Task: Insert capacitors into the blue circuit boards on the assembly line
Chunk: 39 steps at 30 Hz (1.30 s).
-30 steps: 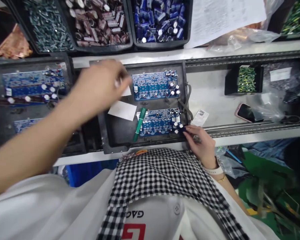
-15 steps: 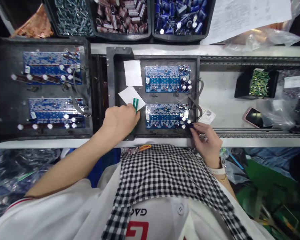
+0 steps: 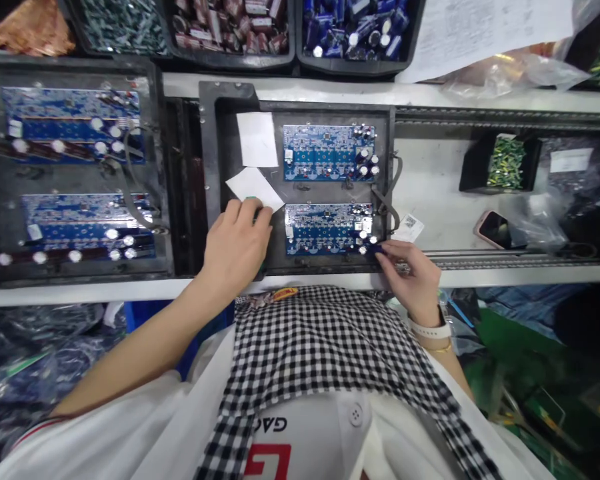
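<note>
My left hand (image 3: 237, 240) is closed over a green object, mostly hidden; only bits of green show past the fingers. That hand is over the left part of the black tray (image 3: 209, 153), at the lower edge of a tilted white paper (image 3: 250, 185). My right hand (image 3: 413, 273) pinches a small dark blue capacitor (image 3: 379, 249) at the lower right corner of the lower blue circuit board (image 3: 325, 230). Several white-topped capacitors stand beside it on that board. Above lies the upper circuit board (image 3: 325, 153), with another white paper (image 3: 258, 140) to its left.
Left stands a second black tray (image 3: 163, 160) with two boards. Bins of brown capacitors (image 3: 230, 27) and blue capacitors (image 3: 355, 30) line the back. To the right are a small black box (image 3: 473, 163) of green-yellow parts, a phone (image 3: 495, 230) and a QR-code label (image 3: 409, 228).
My left hand has turned and shifted left, so its fingers now cover most of the green object. My right hand stays at the board's corner. The whole view has shifted slightly.
</note>
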Available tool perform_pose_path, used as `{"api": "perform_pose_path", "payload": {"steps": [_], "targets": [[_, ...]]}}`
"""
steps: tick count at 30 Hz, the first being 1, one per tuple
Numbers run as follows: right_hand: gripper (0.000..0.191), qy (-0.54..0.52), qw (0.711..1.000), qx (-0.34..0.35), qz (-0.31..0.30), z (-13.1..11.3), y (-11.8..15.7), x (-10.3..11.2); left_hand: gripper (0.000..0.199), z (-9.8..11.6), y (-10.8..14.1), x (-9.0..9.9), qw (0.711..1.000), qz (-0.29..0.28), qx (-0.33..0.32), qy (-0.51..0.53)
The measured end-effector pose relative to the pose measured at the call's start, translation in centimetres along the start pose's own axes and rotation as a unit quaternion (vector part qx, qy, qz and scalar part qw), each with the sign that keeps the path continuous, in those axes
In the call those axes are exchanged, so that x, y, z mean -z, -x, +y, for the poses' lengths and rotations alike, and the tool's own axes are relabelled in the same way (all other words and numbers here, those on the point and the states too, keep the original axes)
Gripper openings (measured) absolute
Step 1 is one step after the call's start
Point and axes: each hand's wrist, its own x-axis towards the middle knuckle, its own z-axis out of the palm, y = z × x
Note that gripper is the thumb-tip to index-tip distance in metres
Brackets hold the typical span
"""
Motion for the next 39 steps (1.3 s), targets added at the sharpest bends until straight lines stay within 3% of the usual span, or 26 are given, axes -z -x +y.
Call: {"api": "perform_pose_path", "payload": {"steps": [3,8,11,15,20,24,26,28,32,36,39], "targets": [[0.011,-0.003,1.000,-0.012,0.022,0.0,0.1,-0.1,0.030,-0.4,0.2,-1.0,0.999,0.032,-0.003,0.019],[0.010,-0.018,0.999,-0.025,-0.016,0.0,0.0,0.2,0.032,-0.7,0.2,-1.8,0.998,0.063,-0.013,0.024],[0.012,-0.021,0.999,-0.023,-0.009,0.0,0.0,0.1,0.032,-0.7,0.1,-1.9,0.997,0.068,-0.013,0.019],[0.015,-0.025,0.999,-0.020,0.006,0.1,0.1,-0.1,0.032,-0.6,0.0,-1.8,0.997,0.075,-0.013,0.006],[0.017,-0.044,0.998,0.011,-0.032,0.3,-0.3,0.1,0.031,-0.9,0.4,-1.5,0.994,0.102,-0.033,-0.019],[0.018,-0.041,0.999,0.023,-0.016,0.4,-0.7,0.1,0.028,-0.9,-0.7,0.0,0.988,0.149,-0.037,0.007],[0.017,-0.048,0.998,0.025,-0.027,0.6,-0.8,0.2,0.029,-0.1,-3.0,1.6,0.983,0.166,-0.081,0.015],[0.016,-0.051,0.997,0.035,-0.037,0.7,-0.9,0.3,0.030,1.5,-6.9,3.4,0.975,0.171,-0.139,0.023],[0.019,0.026,0.994,0.097,-0.039,0.8,-0.5,-0.2,0.032,6.8,-18.0,5.6,0.965,0.154,-0.201,0.067],[0.023,0.143,0.978,0.149,-0.001,0.6,-0.1,-0.8,0.037,12.5,-28.1,4.8,0.973,0.124,-0.173,0.093],[0.020,0.155,0.968,0.197,-0.028,0.3,-0.9,0.1,0.047,15.2,-32.3,3.3,0.982,0.102,-0.140,0.079]]}}
